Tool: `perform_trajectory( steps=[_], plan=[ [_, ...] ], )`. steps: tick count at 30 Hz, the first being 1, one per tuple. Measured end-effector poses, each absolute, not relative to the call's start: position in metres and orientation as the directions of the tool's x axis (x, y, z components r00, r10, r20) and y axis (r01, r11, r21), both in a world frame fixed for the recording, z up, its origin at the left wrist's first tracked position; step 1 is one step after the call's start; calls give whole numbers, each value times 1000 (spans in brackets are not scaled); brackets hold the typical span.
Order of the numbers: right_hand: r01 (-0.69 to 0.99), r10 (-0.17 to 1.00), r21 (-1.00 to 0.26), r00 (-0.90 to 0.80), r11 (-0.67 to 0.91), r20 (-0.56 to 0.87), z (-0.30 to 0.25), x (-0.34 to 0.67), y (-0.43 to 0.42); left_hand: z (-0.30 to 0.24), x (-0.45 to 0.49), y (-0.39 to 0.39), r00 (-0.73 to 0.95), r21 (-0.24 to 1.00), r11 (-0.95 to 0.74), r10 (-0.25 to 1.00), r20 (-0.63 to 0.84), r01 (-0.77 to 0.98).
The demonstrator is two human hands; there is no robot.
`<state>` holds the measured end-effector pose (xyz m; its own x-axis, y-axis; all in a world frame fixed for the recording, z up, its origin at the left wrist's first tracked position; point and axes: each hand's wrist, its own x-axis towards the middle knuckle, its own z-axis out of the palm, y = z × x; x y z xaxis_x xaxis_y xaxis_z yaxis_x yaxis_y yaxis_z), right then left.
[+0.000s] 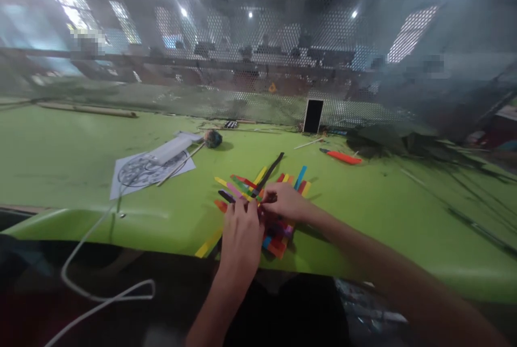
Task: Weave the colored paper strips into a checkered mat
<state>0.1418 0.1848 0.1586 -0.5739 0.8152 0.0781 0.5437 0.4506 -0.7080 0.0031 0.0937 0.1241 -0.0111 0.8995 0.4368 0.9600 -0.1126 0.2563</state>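
A bundle of coloured paper strips (pixel 246 185) lies partly woven on the green table (pixel 81 164), with red, yellow, blue, green and purple ends sticking out. A long black strip (pixel 270 172) slants up out of the weave. My left hand (pixel 241 231) rests on the near side of the weave, fingers pressed down on the strips. My right hand (pixel 285 201) is closed in a pinch on strips at the middle of the weave, beside the black strip's lower end.
A printed sheet with a round pattern (pixel 149 169) and a thin stick lie at the left. A small ball (pixel 212 138), an orange cutter (pixel 341 157) and an upright phone (pixel 313 116) stand further back. A white cord (pixel 100 293) loops off the table's near edge.
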Motion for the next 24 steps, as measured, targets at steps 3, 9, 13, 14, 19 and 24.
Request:
perform_trajectory(
  steps=[3,9,13,14,19,24],
  plan=[
    [549,822,-702,-562,454,91,156,143,184,131,10,92,-59,219,-21,933,355,976],
    [519,785,-665,-597,536,167,152,146,182,138,5,92,-79,252,23,974,213,967],
    [506,710,-572,-673,646,207,153,148,185,131,-1,94,-91,293,15,965,248,956],
    [502,700,-566,-684,655,204,153,148,186,128,-2,95,-89,297,8,962,260,955],
    [520,716,-570,-673,636,185,153,147,187,121,-5,97,-73,325,-36,946,315,945],
    [526,701,-540,-691,656,178,156,145,187,120,-6,95,-88,409,-46,949,303,911]
  ],
)
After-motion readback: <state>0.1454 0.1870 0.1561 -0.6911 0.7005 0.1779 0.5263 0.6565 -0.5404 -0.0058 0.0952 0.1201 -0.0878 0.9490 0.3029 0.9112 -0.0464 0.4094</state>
